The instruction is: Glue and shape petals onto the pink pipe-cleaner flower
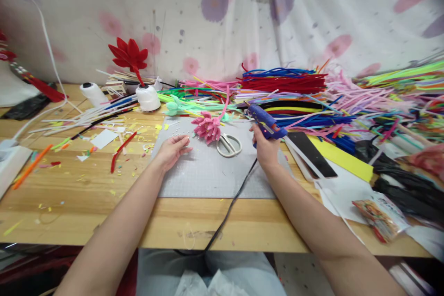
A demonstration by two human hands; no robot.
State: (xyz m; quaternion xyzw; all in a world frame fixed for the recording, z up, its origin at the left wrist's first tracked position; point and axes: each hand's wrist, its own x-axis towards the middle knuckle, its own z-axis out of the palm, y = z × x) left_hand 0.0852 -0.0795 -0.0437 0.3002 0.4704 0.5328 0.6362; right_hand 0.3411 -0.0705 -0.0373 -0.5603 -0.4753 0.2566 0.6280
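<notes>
My right hand [266,147] is wrapped around the handle of a blue hot glue gun [265,121], its nozzle pointing up and left. A black cord [233,208] runs from it down over the table's front edge. My left hand [172,151] hovers by the left side of the grey cutting mat [215,180], thumb and forefinger pinched; whatever is between them is too small to make out. Tiny white beads [176,130] lie scattered just beyond those fingers. Between my hands are a pink pipe-cleaner flower [207,128] and scissors [229,145] with pale handles, partly covered by the flower.
Bundles of coloured pipe cleaners [284,83] line the back and right. A red flower [130,55] stands in a white thread spool [148,98]. Yellow scraps and a red piece [123,151] litter the left. At right lie a yellow sheet [342,158] and a snack packet [378,217].
</notes>
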